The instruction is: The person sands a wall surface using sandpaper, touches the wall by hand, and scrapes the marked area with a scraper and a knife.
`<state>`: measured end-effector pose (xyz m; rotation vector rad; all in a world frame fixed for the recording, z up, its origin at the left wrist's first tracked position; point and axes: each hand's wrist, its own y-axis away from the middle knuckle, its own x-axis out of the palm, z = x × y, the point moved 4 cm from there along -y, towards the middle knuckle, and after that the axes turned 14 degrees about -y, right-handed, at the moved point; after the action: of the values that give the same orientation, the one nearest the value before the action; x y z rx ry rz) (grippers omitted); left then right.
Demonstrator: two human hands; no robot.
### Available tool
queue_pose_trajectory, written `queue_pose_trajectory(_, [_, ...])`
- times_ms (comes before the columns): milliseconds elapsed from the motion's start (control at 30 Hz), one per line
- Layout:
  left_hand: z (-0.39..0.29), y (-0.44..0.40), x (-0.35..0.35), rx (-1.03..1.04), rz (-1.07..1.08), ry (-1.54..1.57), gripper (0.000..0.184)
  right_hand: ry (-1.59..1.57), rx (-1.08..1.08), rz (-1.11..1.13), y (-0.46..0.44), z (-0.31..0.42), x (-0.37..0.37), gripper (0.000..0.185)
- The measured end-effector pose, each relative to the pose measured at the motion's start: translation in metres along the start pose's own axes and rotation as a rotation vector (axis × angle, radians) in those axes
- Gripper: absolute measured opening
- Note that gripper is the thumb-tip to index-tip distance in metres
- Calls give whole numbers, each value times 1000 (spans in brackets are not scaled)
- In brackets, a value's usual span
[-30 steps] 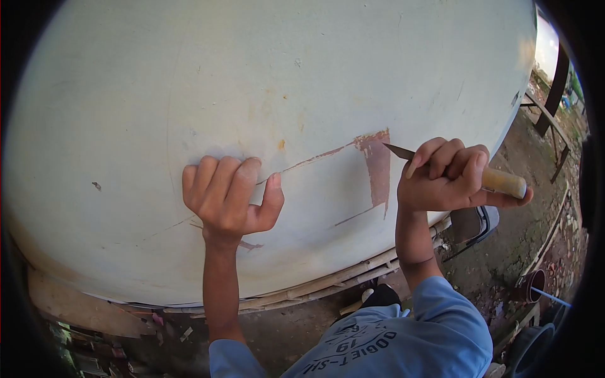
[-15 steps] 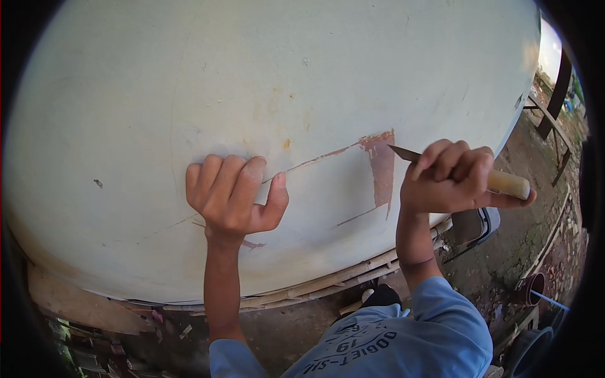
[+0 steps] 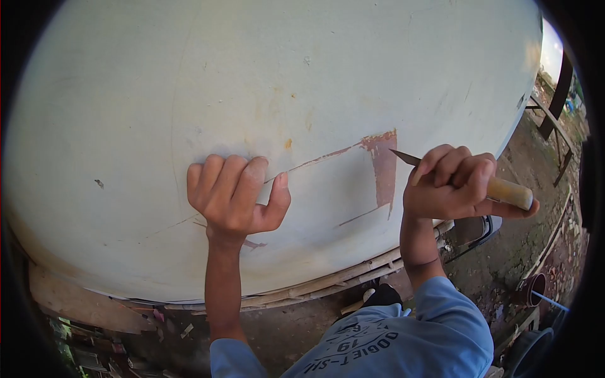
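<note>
My right hand [image 3: 449, 183] is wrapped round the light wooden handle [image 3: 509, 193] of a knife [image 3: 404, 157]. Its dark pointed blade reaches left to the edge of a reddish-brown scraped strip [image 3: 383, 170]; whether the tip touches it I cannot tell. The strip lies on a large, pale, curved panel [image 3: 252, 75]. Against this panel rests my left hand [image 3: 233, 195], holding nothing, its fingers bent and thumb apart. A thin scratched line [image 3: 324, 155] runs from near the left thumb up to the strip's top. A shorter line [image 3: 364, 215] slopes away below the strip.
Bamboo poles [image 3: 340, 277] run under the panel's near edge. On the ground at right are a dark seat-like object [image 3: 469, 232], a brown bucket [image 3: 530, 291] with a blue stick, and a dark basin [image 3: 529, 354]. A wooden board [image 3: 82, 302] lies at lower left.
Almost nothing differs. My right hand and the knife sit slightly further right and lower in view, and the whole scene has shifted a little the same way. Both hands keep their pose.
</note>
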<state>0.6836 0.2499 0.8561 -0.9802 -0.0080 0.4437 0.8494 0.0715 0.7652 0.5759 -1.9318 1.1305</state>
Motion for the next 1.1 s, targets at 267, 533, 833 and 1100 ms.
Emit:
queue_pose_trajectory(267, [0, -1, 2, 0, -11, -7, 16, -75, -31, 0, -8, 1, -1, 51])
queue_pose_trajectory(533, [1, -1, 0, -2, 9, 0, 17, -79, -4, 28, -5, 2, 0, 46])
queue_pose_trajectory(833, [3, -5, 2, -17, -38, -12, 15, 374, 92, 188, 11, -10, 22, 27])
queue_pose_trajectory(1100, [-1, -2, 2, -14, -32, 0, 16, 401, 53, 267, 8, -5, 24, 24])
